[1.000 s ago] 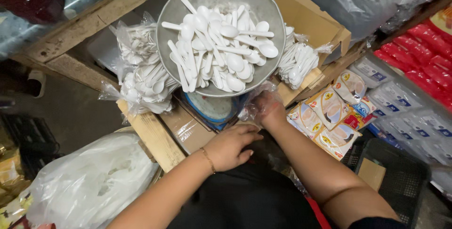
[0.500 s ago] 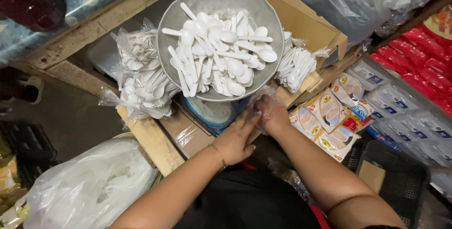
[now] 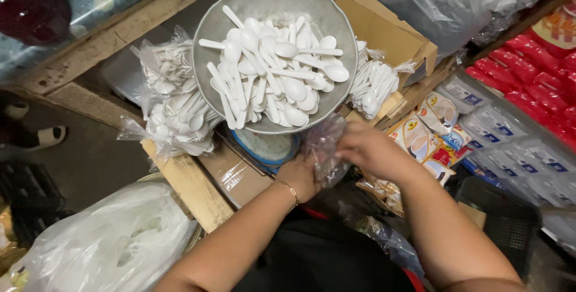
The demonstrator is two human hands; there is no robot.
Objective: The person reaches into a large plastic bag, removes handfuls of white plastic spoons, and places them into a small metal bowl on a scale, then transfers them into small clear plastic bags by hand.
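Left hand (image 3: 300, 178): grips the bag's (image 3: 324, 148) lower edge.
Right hand (image 3: 366, 148): pinches its top.
Bag: clear, empty, just below the bowl (image 3: 210, 34) of spoons (image 3: 273, 76).
Advice: spread the mouth wide, keep both edges taut.

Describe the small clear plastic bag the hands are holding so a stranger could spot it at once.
Find the round grey metal bowl heaped with white plastic spoons. Just below its rim, the left hand and right hand hold a small crumpled clear plastic bag. Unlike the filled spoon bags beside the bowl, it looks empty.
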